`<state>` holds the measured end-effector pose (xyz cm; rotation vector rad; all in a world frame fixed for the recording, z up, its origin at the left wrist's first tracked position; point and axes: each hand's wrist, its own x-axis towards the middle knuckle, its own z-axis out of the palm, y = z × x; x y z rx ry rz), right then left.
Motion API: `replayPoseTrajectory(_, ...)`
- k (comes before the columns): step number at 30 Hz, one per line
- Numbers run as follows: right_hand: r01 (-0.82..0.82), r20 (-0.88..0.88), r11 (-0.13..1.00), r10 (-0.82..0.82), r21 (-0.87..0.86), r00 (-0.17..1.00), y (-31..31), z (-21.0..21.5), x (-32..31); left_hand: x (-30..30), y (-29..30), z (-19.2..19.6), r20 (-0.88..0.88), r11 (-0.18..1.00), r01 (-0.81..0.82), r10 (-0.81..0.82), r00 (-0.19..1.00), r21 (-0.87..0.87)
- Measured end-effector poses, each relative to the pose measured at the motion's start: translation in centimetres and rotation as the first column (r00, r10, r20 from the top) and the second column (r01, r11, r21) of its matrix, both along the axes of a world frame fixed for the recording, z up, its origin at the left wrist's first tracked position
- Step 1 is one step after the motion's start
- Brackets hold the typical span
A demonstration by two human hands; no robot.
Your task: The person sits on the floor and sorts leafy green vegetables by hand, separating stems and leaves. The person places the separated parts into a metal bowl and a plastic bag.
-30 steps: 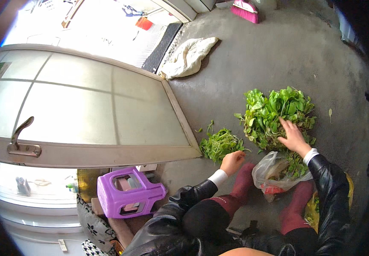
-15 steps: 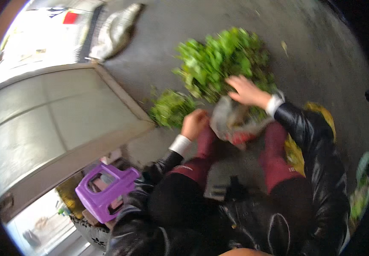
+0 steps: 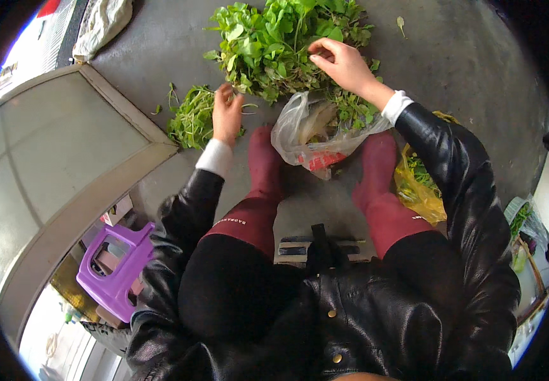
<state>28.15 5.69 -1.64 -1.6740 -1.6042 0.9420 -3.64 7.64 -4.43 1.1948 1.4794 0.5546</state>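
Note:
A large heap of leafy greens [image 3: 268,47] lies on the floor in front of me. My right hand [image 3: 345,66] reaches to its right side, thumb and fingers pinched at the leaves. My left hand [image 3: 226,119] is curled beside a smaller pile of greens [image 3: 192,114]; a thin stem shows by its fingers, but what they hold is hidden. Between my boots [image 3: 263,162] sits an open clear plastic bag [image 3: 290,136] with red print, holding brownish matter and some green sprigs at its right.
A purple plastic stool [image 3: 106,270] and a framed glass door [image 3: 65,146] stand at left. A yellow bag of greens [image 3: 417,187] rests beside my right boot. Farther right is a clear bag with greens [image 3: 522,219]. A whitish sack [image 3: 103,28] lies at the far left.
My view has shifted, so the heap and bag sit higher in the picture. My left hand has moved from beside the clear bag to the smaller pile. My right hand has moved farther into the heap.

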Motion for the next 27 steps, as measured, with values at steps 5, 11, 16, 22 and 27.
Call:
replayPoseTrajectory(5,-0.012,0.029,1.0,0.013,-0.012,0.999,1.8,-3.5,-3.2,2.2,4.9,-1.1,0.289,0.906,-0.083,0.217,0.932,-0.414)
replayPoseTrajectory(11,-0.115,-0.085,0.993,0.116,0.015,0.99,1.3,-3.1,-4.1,7.4,3.6,-0.4,0.47,0.875,0.064,0.195,0.861,-0.48)
replayPoseTrajectory(16,-0.129,0.201,0.988,0.11,0.086,0.973,-1.0,0.5,-1.7,9.3,0.0,-0.5,0.676,0.803,0.236,0.257,0.691,-0.547)
replayPoseTrajectory(22,-0.291,0.517,0.93,0.367,-0.224,0.773,-6.1,2.8,-1.2,8.5,-3.2,0.8,0.418,0.733,0.348,-0.095,0.903,-0.585)
replayPoseTrajectory(27,-0.437,0.597,0.861,0.498,-0.259,0.629,-11.4,-0.1,-2.1,4.4,-4.9,-1.1,0.276,0.735,0.175,0.017,0.961,-0.655)
